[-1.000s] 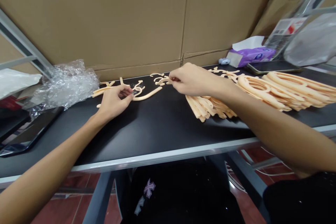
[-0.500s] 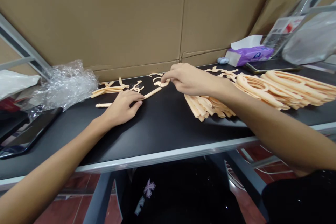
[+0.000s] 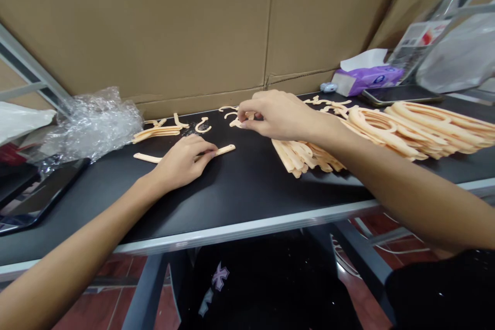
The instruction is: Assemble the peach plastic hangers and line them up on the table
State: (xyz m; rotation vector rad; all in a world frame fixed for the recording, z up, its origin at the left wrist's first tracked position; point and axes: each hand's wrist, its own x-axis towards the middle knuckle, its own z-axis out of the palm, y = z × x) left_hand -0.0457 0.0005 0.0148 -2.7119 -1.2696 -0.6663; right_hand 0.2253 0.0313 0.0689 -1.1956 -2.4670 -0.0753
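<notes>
Peach strip (image 3: 226,150), left hand (image 3: 185,161) shifted toward front edge (image 3: 247,226), well short.

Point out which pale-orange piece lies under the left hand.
The long strip, its ends showing either side of the left hand; the other visible pieces lie clear of that hand.

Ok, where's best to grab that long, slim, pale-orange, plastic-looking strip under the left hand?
I'd take the strip by its right end, from the right, pinching across its narrow width: that end juts past the left hand, which covers the middle.
</notes>
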